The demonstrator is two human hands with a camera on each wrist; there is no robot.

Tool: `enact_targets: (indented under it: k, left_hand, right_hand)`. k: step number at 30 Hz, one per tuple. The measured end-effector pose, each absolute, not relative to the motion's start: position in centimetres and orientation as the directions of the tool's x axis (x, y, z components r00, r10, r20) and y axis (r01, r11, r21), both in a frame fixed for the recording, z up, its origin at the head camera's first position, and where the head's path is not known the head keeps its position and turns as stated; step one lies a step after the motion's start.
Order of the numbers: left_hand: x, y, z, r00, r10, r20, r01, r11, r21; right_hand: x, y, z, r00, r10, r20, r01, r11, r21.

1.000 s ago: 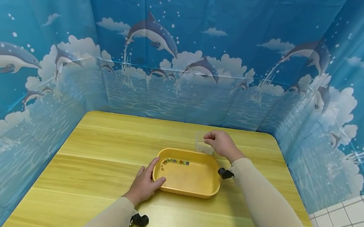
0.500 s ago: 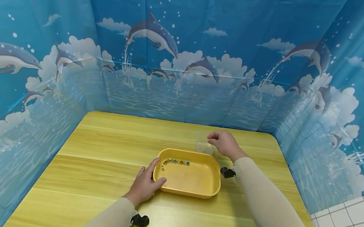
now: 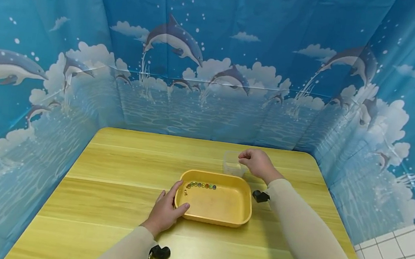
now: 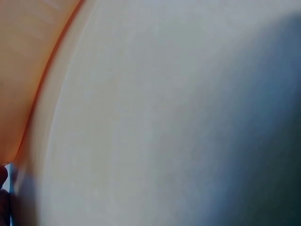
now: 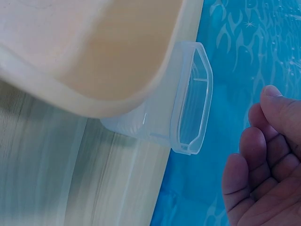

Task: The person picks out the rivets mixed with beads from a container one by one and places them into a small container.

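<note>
My left hand (image 3: 166, 212) grips the left end of a yellow plastic tray (image 3: 215, 223), thumb over the front corner and fingers along the left side. Inside, a row of several coloured marbles (image 3: 202, 185) runs beside the back wall, with small gold-brown pieces (image 3: 185, 192) near the left end. My right hand (image 3: 259, 165) is raised at the right edge of a clear plastic box (image 3: 231, 167) just behind the tray. Its fingers are curled, thumb tip close to the index finger; nothing shows between them in the right wrist view.
Tray and box stand on a yellow wood-grain table (image 3: 118, 205). A blue dolphin-print curtain (image 3: 216, 60) surrounds its back and sides. White tiles (image 3: 407, 256) show at the lower right. Each wrist wears a black camera mount (image 3: 160, 253).
My right hand has shifted slightly to the right across the clear box. The left hand, tray and marbles stay where they were.
</note>
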State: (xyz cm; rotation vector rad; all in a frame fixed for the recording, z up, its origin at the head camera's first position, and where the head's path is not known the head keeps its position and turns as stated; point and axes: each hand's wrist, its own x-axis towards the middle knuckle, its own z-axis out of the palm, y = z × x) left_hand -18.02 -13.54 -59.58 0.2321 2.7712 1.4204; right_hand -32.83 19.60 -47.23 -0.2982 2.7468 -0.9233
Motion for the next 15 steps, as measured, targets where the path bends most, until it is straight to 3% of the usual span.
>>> enact_targets:
  k: [15]
  left_hand:
    - [-18.02,-13.46,-59.37,-0.988,0.14,0.069,0.137,0.566,0.813]
  right_hand:
    - [-33.52,19.91,-47.4,-0.955,-0.247,-0.166,-0.092,0.774,-0.626]
